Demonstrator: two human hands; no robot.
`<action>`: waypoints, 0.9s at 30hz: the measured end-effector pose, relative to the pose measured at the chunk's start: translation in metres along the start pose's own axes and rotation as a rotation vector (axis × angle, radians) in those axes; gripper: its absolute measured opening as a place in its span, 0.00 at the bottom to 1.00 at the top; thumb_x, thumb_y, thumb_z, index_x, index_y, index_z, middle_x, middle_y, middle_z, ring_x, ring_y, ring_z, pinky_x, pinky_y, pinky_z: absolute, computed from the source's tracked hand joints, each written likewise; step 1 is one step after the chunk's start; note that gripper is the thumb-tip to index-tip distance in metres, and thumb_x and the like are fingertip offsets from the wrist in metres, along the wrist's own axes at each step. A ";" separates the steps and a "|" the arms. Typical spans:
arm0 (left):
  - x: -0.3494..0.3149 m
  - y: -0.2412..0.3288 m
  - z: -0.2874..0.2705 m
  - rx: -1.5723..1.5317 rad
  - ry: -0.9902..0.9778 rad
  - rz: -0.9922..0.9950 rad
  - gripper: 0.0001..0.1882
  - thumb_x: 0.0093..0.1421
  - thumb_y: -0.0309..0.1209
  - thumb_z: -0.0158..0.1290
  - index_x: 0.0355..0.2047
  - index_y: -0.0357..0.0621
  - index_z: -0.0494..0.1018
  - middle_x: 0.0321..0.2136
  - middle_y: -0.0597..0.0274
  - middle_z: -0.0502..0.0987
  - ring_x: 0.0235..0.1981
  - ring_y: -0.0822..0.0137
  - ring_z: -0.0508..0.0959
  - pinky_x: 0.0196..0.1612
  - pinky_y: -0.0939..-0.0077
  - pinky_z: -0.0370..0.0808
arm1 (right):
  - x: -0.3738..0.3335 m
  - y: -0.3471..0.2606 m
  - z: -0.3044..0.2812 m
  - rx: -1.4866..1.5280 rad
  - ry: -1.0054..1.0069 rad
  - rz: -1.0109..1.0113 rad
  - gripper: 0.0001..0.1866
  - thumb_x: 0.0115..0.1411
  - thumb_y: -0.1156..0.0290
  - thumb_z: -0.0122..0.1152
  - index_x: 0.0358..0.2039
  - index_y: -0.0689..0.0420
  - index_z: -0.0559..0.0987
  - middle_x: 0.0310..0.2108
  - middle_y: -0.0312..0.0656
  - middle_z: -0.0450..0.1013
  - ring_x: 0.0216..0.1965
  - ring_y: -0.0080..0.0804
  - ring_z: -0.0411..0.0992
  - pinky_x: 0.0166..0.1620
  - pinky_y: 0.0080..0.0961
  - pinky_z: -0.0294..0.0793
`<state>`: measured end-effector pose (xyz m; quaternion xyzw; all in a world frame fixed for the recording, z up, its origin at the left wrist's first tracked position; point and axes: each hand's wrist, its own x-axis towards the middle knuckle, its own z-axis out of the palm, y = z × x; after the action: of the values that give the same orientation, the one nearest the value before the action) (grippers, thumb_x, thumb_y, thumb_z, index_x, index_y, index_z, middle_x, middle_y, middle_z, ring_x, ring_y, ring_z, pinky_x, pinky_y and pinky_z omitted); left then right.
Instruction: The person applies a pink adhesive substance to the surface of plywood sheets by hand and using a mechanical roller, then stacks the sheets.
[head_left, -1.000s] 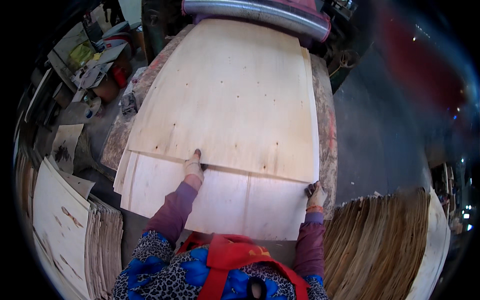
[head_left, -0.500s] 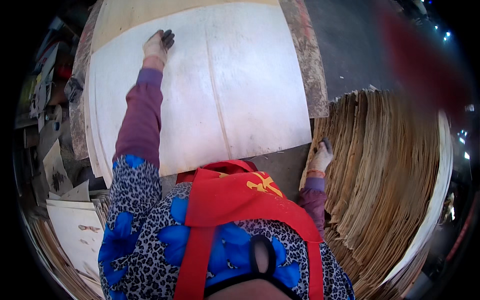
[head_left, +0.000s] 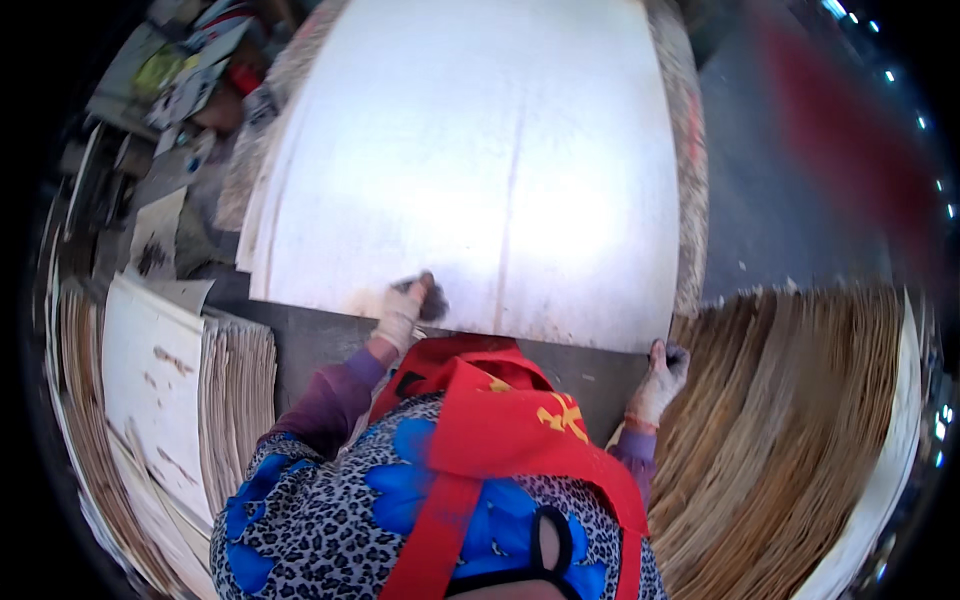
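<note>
A large pale wood veneer sheet (head_left: 420,170) lies flat on a pile in front of me, with a faint line running down it. My left hand (head_left: 408,308), in a light glove with dark fingers, is over the sheet's near edge, left of the middle. Its fingers are curled but smeared by motion, so their grip does not show clearly. At the sheet's near right corner, my right hand (head_left: 660,385) is closed, thumb and fingers together on the corner. It wears the same kind of glove.
To the right stands a big stack of brown veneer sheets (head_left: 770,430), edges up. Another stack of pale sheets (head_left: 240,400) is at the left. Scraps and clutter (head_left: 200,100) lie at the far left. My red apron (head_left: 540,430) hangs close to the near edge.
My left hand has come back from the far left part of the sheet to its near edge. My right hand has moved from beside the brown stack to the sheet's corner. The view has shifted.
</note>
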<state>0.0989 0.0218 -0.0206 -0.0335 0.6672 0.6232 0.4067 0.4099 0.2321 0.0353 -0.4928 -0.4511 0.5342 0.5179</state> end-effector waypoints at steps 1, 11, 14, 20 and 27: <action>-0.013 -0.008 -0.008 0.069 0.029 -0.094 0.19 0.55 0.42 0.52 0.24 0.34 0.72 0.18 0.56 0.75 0.16 0.64 0.75 0.21 0.71 0.74 | -0.007 -0.022 0.013 -0.001 -0.080 -0.006 0.08 0.51 0.79 0.57 0.25 0.55 0.66 0.25 0.30 0.63 0.24 0.16 0.58 0.29 0.14 0.60; -0.066 0.007 -0.027 -0.421 0.134 -0.194 0.31 0.49 0.59 0.49 0.35 0.40 0.68 0.28 0.55 0.74 0.27 0.61 0.75 0.31 0.67 0.71 | 0.012 -0.056 0.007 0.514 -0.127 0.339 0.26 0.56 0.55 0.49 0.50 0.60 0.66 0.48 0.44 0.66 0.49 0.37 0.63 0.53 0.34 0.59; -0.014 -0.017 -0.043 -0.339 0.250 -0.055 0.28 0.48 0.52 0.55 0.37 0.40 0.67 0.29 0.56 0.74 0.27 0.60 0.74 0.29 0.66 0.72 | 0.054 0.038 -0.005 0.294 -0.104 0.337 0.28 0.57 0.52 0.49 0.51 0.59 0.65 0.48 0.42 0.65 0.47 0.39 0.64 0.51 0.37 0.62; 0.026 0.010 -0.030 -0.413 0.406 -0.005 0.24 0.47 0.45 0.59 0.36 0.40 0.68 0.27 0.57 0.73 0.22 0.61 0.73 0.23 0.67 0.72 | 0.081 0.065 0.040 0.115 -0.191 0.090 0.24 0.58 0.59 0.50 0.48 0.63 0.65 0.45 0.44 0.65 0.45 0.35 0.64 0.46 0.35 0.67; 0.079 0.060 -0.034 -0.412 0.410 -0.002 0.18 0.50 0.44 0.57 0.33 0.46 0.70 0.23 0.63 0.72 0.17 0.68 0.70 0.17 0.75 0.68 | 0.116 0.072 0.082 -0.016 -0.136 0.180 0.22 0.58 0.59 0.49 0.42 0.68 0.71 0.40 0.44 0.69 0.40 0.31 0.66 0.43 0.28 0.66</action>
<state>-0.0035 0.0425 -0.0221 -0.2415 0.5950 0.7252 0.2486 0.3229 0.3458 -0.0340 -0.4982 -0.4431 0.6072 0.4321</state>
